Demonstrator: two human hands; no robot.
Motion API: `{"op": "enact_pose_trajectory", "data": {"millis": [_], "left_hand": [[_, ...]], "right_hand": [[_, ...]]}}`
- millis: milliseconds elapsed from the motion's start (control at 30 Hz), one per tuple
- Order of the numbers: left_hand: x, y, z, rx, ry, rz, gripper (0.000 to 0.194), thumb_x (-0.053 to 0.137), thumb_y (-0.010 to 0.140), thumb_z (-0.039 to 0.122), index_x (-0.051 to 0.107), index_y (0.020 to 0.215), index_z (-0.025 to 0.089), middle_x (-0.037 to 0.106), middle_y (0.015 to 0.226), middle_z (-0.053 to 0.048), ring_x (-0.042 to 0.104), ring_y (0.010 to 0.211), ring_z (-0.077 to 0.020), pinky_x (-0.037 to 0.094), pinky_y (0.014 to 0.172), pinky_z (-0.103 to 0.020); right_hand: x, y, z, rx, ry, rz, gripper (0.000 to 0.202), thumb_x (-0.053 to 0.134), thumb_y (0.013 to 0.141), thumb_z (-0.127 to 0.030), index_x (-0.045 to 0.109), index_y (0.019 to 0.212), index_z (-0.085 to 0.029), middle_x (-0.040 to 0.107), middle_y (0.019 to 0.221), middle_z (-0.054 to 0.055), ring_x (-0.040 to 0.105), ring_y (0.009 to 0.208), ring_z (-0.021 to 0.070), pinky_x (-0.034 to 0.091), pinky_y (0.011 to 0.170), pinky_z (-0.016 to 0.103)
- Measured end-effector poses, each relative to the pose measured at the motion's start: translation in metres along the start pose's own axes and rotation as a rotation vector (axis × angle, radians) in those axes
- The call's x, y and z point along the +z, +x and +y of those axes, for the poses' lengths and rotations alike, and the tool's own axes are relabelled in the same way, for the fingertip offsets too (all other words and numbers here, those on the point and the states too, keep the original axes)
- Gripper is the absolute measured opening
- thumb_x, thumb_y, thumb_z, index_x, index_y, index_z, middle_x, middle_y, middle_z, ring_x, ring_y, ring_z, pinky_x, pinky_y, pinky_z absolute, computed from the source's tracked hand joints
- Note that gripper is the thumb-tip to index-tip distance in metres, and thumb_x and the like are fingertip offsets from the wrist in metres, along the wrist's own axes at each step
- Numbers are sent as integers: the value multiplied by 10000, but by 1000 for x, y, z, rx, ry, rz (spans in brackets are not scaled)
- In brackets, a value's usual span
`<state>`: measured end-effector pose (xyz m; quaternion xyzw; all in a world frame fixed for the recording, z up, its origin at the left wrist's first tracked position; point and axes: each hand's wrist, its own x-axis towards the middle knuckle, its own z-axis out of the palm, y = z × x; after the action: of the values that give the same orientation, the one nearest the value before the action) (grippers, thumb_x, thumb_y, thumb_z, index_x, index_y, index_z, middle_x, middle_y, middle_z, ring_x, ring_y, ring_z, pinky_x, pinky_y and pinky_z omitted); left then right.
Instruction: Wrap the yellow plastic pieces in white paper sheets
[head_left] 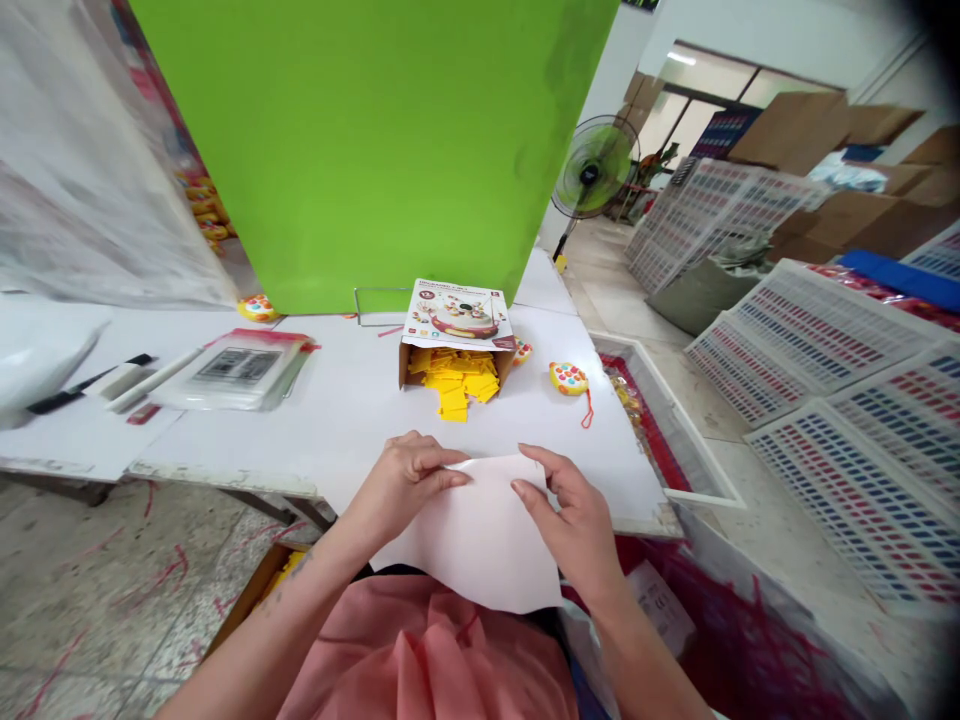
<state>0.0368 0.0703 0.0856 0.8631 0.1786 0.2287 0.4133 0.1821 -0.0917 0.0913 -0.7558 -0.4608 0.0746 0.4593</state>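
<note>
White sheet [480, 540]: in the head view, we find it between the two hands, above the table's [360, 395] near edge and reaching over the pink garment [442, 655].
Left hand [412, 475]: we see thumb and fingers pinching the sheet's far edge, on its left part.
Right hand [574, 510]: we see thumb and forefinger grasping around the far right corner.
Two-sided pinch: we judge that it keeps the far edge taut and the blank face turned up toward the wearer.
Open box [459, 315]: we see it farther off, its mouth facing near and yellow pieces [465, 380] spilling out; that placing probably leaves them within easy reach.
Yellow toy [568, 378]: we note it right of the box, its red loop trailing near, perhaps set aside for room.
Sheet's direction: we see its far edge point toward the box, while the near edge bows toward the lap.
Long axis: we think left to right, though the left wrist covers part, so we cannot be sure.
</note>
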Motion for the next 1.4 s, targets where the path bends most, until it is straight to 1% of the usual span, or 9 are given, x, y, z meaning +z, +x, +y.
{"op": "enact_pose_trajectory", "data": {"millis": [133,233,300,367,533,700,1000,1200,1400], "left_hand": [[5,-3,0,15,41,-27,183,601,782,378,721,889,289,645,672,-25,531,717,-177,365,691,-279],[7,-4,4,13,49,-54,173,623,767,370,719,878,279,648,680,-24,531,728,-179,358,693,-281],[8,-4,7,-4,36,-55,177,636,755,368,718,878,270,647,678,-22,532,726,-179,360,690,-278],[9,-4,7,-21,-1,-59,183,641,751,366,717,881,262,642,665,-18,534,710,-173,368,681,-270],[14,-1,-4,-38,-89,-82,188,658,732,368,723,852,237,641,676,-21,541,708,-167,390,657,-251],[22,8,-11,-29,-85,-125,181,647,740,370,724,844,245,651,694,-22,541,722,-171,392,673,-258],[36,25,-20,60,6,-141,257,645,739,404,693,915,223,673,767,-14,562,724,-151,383,697,-241],[24,27,-31,104,100,-263,342,592,761,471,658,977,215,674,881,-28,580,796,-163,392,734,-239],[14,24,-33,75,141,-382,356,522,800,499,630,1010,233,656,952,-8,584,859,-159,401,734,-214]], "right_hand": [[-2,7,-2,-181,-56,-47,359,560,809,-257,549,1167,-291,545,1184,47,508,1074,211,420,922,372],[-6,13,-7,-279,-69,-110,328,533,831,-233,568,1150,-304,590,1105,44,524,1037,206,425,912,383],[-8,16,-10,-229,-26,-200,290,524,838,-230,591,1111,-303,636,962,29,563,934,190,460,837,346],[-10,18,-11,-88,53,-266,244,543,824,-254,621,1052,-292,640,901,17,582,858,174,486,733,290],[-12,18,-9,201,219,-330,225,598,764,-315,646,973,-245,619,782,-6,575,674,136,444,542,217],[-11,20,4,249,337,-320,245,604,753,-315,629,974,-211,580,687,-21,543,604,118,413,524,213],[-11,23,38,379,456,-241,292,631,736,-366,604,980,-207,545,755,-23,516,544,93,400,483,205],[-14,21,64,419,509,-159,308,663,706,-389,611,952,-212,522,798,-28,507,552,84,413,514,216],[-10,18,69,417,517,-153,297,665,712,-378,613,957,-220,509,831,-25,489,558,71,394,522,209]]}}
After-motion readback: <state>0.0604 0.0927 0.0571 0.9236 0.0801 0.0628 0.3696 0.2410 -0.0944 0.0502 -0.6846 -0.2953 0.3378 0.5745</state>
